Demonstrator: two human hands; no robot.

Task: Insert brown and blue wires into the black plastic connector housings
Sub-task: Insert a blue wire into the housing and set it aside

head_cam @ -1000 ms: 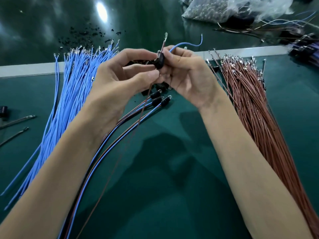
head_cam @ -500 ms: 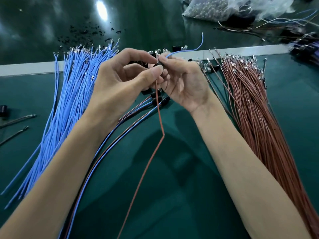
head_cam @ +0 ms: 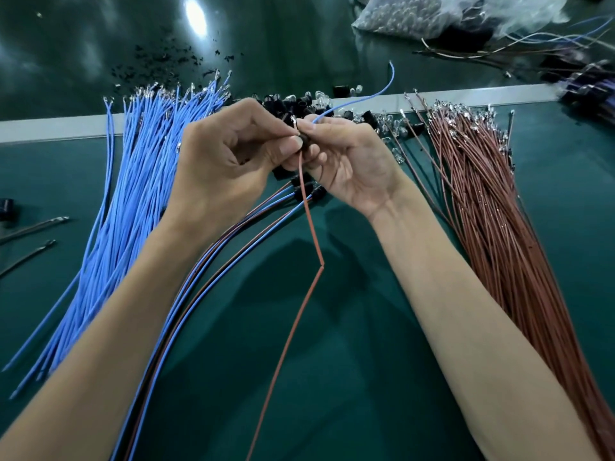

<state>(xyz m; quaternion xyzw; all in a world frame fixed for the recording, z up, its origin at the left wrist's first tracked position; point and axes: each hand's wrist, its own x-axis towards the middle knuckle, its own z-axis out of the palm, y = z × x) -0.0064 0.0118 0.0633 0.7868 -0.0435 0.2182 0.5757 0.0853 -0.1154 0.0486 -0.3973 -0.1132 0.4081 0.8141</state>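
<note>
Brown wire [head_cam: 311, 227]: pinched near its top end; its metal terminal tip shows just above the fingertips. Below them it hangs down in front of both wrists, kinks once and runs off the bottom edge.
Left hand [head_cam: 226, 168]: fingers curled, with thumb and forefinger tips pressed together on the brown wire just under its terminal.
Right hand [head_cam: 349, 164]: fingers curled, with thumb and fingertips gripping the black connector housing [head_cam: 303, 142], fingertip to fingertip with the left hand.
Black connector housing: mostly hidden by both sets of fingertips, so it cannot be told whether the terminal sits inside it.
Blue wire [head_cam: 366, 98]: rises from the right hand's grip and arcs up to the right.
Finished leads [head_cam: 206, 277]: blue and brown pairs with black housings lie on the green mat [head_cam: 366, 377] under the hands.
Blue wire bundle [head_cam: 139, 181]: fanned out on the mat to the left.
Brown wire bundle [head_cam: 482, 211]: spread along the right, beside the right forearm.
Loose black housings [head_cam: 293, 103]: heaped just behind the hands, partly hidden by them, with small clear parts [head_cam: 389, 123] beside them.
Plastic bag [head_cam: 432, 15]: far right, well apart from the hands.
Metal rods [head_cam: 33, 224]: at the left edge.
</note>
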